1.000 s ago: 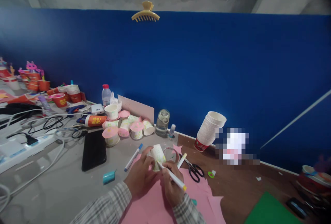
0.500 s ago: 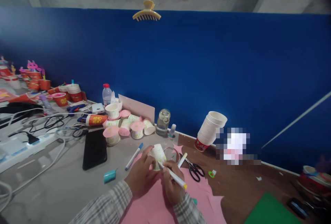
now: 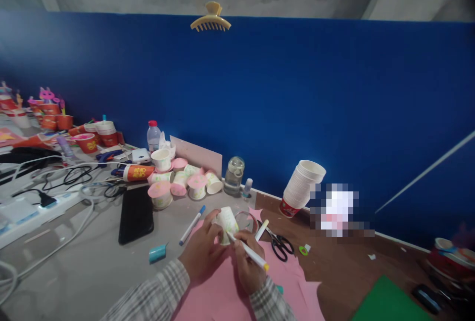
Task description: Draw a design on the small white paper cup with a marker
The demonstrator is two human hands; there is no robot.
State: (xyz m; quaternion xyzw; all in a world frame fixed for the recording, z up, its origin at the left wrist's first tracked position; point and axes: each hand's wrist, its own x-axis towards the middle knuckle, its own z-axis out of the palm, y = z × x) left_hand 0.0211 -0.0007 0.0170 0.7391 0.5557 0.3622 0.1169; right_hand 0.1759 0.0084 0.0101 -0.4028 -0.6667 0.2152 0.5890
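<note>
Dim, even indoor light, soft shadows, no glare, slight overall blur, wide-angle bending at the edges, dark top-right corner, pixelated patch beside the stacked white paper cups (image 3: pixel 302 182)

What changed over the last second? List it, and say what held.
Almost nothing. The left hand still grips the paper cup, and the right hand still presses the marker tip to its side; both shifted only a trace, along with the camera. Nothing was taken up or let go. The scissors and blue pen lie where they were.
</note>
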